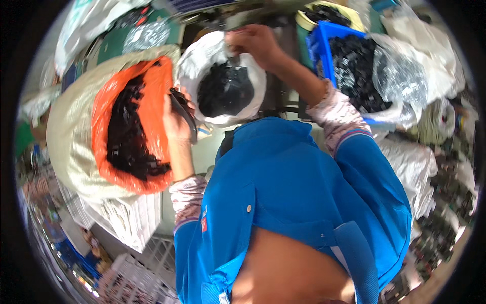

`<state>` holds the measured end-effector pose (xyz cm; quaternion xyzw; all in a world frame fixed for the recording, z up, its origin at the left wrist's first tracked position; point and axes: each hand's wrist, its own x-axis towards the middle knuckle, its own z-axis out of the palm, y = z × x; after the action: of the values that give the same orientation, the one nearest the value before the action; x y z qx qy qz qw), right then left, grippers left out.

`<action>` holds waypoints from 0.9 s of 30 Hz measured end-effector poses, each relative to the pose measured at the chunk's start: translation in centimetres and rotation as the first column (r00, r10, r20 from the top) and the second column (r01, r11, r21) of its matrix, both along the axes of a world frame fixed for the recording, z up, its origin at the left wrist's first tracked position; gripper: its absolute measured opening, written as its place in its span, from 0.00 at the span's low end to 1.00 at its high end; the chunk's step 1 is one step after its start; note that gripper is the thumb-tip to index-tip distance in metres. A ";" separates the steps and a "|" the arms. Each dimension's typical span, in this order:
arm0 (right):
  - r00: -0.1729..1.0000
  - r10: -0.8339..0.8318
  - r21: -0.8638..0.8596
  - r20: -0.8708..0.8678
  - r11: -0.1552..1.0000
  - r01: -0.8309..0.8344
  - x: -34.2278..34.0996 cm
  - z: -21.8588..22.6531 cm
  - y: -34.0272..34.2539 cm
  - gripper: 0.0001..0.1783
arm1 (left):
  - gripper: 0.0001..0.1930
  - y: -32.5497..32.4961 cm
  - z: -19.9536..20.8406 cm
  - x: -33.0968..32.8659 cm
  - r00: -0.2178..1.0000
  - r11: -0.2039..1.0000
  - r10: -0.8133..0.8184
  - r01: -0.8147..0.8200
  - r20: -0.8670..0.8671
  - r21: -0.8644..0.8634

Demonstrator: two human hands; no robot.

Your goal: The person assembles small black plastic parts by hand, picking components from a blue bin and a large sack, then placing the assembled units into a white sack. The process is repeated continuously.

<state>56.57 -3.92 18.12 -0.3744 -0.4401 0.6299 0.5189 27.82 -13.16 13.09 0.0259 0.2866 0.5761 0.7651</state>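
Observation:
My left hand (177,119) is closed around a curved black plastic piece (183,112), beside the right edge of an orange bag. That orange bag (157,96) lines a pale woven sack and holds many glossy black parts (129,134). Raised over the far rim of a white-lined bucket (255,76) is my right hand (255,45). Its fingers are drawn together and partly blurred; what is between them I cannot make out. Black pieces (217,93) lie inside the bucket, along with a clear plastic bag.
A blue crate (324,50) of black parts stands at the right, with clear plastic bags over its side. Behind it is a yellow-rimmed container (306,20) of black pieces. The woven sack (66,126) bulges at the left. White crates (134,278) stand lower left.

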 end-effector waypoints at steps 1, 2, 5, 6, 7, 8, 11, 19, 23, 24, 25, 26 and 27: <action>0.989 -0.055 0.132 0.140 0.991 0.037 -0.1 -0.2 -0.1 0.14 | 0.22 -0.1 -0.6 2.1 0.995 0.995 -0.092 0.090 0.032 0.044; 0.956 -0.118 0.256 0.269 0.965 0.047 -0.1 -0.7 -0.4 0.15 | 0.23 -0.3 -0.2 4.7 0.990 0.990 -0.137 0.137 0.025 0.017; 0.786 -0.238 0.357 0.571 0.934 0.024 0.7 -0.8 -1.8 0.15 | 0.25 0.4 -0.4 9.8 0.964 0.965 -0.258 0.255 0.060 0.064; 0.845 -0.247 0.384 0.473 0.922 0.055 1.2 -0.8 -3.0 0.15 | 0.23 0.3 0.4 11.3 0.972 0.972 -0.232 0.233 0.029 -0.024; 0.813 -0.280 0.398 0.510 0.915 0.065 2.0 -0.6 -4.3 0.14 | 0.24 0.5 0.4 12.3 0.971 0.971 -0.237 0.237 -0.003 -0.034; 0.778 -0.311 0.412 0.546 0.908 0.074 3.3 -0.5 -5.6 0.13 | 0.25 0.7 0.3 13.2 0.969 0.970 -0.243 0.241 -0.035 -0.044; 0.652 -0.498 0.459 0.572 0.853 0.249 10.0 -1.1 -9.8 0.11 | 0.15 0.7 1.0 15.3 0.938 0.952 -0.301 0.305 -0.171 -0.006; 0.038 -0.255 0.239 0.966 0.943 0.232 25.9 -8.1 -14.6 0.10 | 0.08 1.4 3.0 23.5 0.851 0.887 -0.456 0.458 -0.260 -0.059; -0.017 -0.218 0.219 0.976 0.969 0.112 26.8 -9.4 -14.1 0.14 | 0.09 1.3 4.0 28.0 0.775 0.844 -0.493 0.537 -0.395 0.000; 0.011 -0.261 0.258 0.965 0.959 0.118 27.0 -9.3 -14.3 0.14 | 0.09 1.4 4.1 28.6 0.756 0.823 -0.512 0.567 -0.407 0.017; 0.039 -0.303 0.296 0.952 0.947 0.126 27.0 -9.2 -14.7 0.15 | 0.09 1.2 3.9 29.3 0.749 0.816 -0.516 0.578 -0.416 0.028; 0.065 -0.344 0.334 0.937 0.933 0.136 27.0 -9.1 -15.2 0.16 | 0.10 1.1 3.8 29.9 0.741 0.807 -0.519 0.589 -0.425 0.040; 0.108 -0.367 0.343 0.924 0.920 0.188 26.9 -8.2 -15.7 0.17 | 0.10 1.1 3.4 30.5 0.729 0.793 -0.516 0.605 -0.450 0.070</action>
<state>83.43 -19.57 9.94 -0.7276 -0.6325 0.0989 0.2465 58.27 -12.02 16.54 0.3124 0.3552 0.3250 0.8189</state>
